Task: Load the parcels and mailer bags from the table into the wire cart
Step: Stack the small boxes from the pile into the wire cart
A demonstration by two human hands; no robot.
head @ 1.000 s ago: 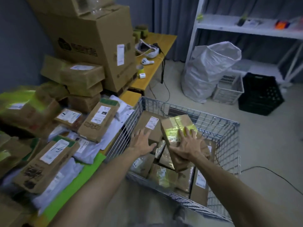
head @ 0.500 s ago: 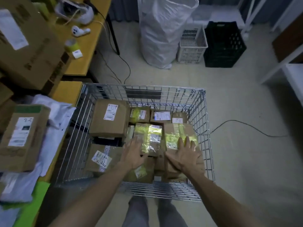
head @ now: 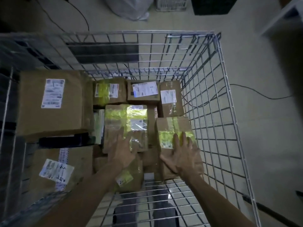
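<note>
The taped box (head: pixel 172 126) has dropped lower into the cart (head: pixel 209 102), beside its right wall among brown parcels (head: pixel 50 102). The right hand (head: pixel 182 155), fingers spread, presses on it; the left hand (head: pixel 122 151), spread, touches the middle parcel (head: pixel 118 122).

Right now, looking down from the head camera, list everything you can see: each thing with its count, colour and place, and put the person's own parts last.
wire cart: one, silver, centre, on the floor.
parcels: at least eight, brown cardboard, some yellow-taped, inside the cart.
sack: one, white, floor beyond the cart.
basket: one, white, right of the sack.
crate: one, black, right of the basket.
cables: two, black, on the floor, right and far left.
legs: two, dark trousers, behind the cart's near wall.
left hand: one, flat on the middle parcel.
right hand: one, flat on the right parcel, beside the cart's right wall.
</note>
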